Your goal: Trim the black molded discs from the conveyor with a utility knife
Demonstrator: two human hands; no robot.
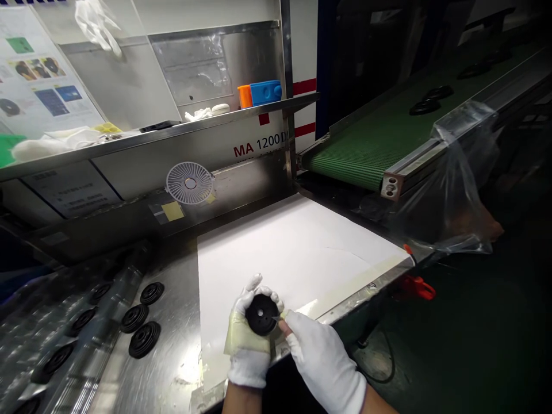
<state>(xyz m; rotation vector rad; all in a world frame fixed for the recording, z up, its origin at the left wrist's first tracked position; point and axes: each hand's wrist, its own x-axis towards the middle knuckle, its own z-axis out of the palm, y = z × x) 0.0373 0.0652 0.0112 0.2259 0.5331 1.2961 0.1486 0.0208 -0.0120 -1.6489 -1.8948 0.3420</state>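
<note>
A black ribbed plastic disc [261,314] is gripped in the white-gloved left hand [249,339], its fingers curled around the rim. A small pointed tool [275,318] is pinched in the right hand [321,359], its tip at the disc. Similar discs [144,339] lie on the steel table [181,322], beside a white sheet [293,253]; a green conveyor belt [362,149] runs beyond.

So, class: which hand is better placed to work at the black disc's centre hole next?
Right, it seems: the right hand holds a small pointed tool at the black disc, while the left hand is occupied holding the disc.
</note>
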